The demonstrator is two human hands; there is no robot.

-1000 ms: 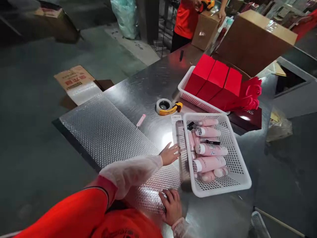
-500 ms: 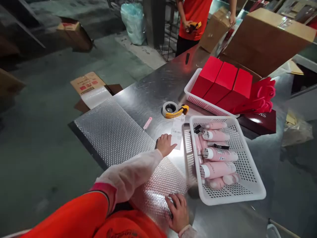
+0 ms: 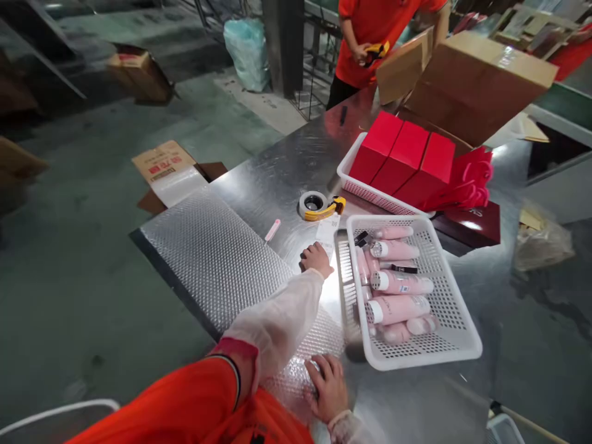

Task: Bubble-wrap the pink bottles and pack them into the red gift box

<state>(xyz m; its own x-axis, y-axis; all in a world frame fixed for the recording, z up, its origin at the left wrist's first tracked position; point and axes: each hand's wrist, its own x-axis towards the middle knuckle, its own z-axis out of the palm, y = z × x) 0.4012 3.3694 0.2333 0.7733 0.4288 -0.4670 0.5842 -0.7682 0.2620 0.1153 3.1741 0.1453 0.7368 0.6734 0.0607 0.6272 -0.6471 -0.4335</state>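
My left hand (image 3: 317,259) lies over the lower part of a white printed label (image 3: 328,229), its fingers bent and close to the metal tabletop. Under my forearm runs a sheet of bubble wrap (image 3: 208,246), which narrows toward my body. My right hand (image 3: 329,387) curls over the near end of that sheet, thumb and fingers around it; whether anything lies inside is hidden. Just beyond the label sits a tape dispenser (image 3: 322,208) with a yellow handle. A small pink sachet-like strip (image 3: 272,230) lies left of it.
Right of my hands stands a white basket (image 3: 462,314) of pink tubes (image 3: 400,308) and small black boxes. Behind it, another white basket (image 3: 350,166) holds red boxes (image 3: 407,157). A large carton (image 3: 476,86) stands farther back, near a person (image 3: 365,46) holding a yellow-and-black tool.
My left hand has slid slightly right and forward, covering more of the label. My right hand has barely moved. The view has shifted, and the person across has raised the tool slightly.
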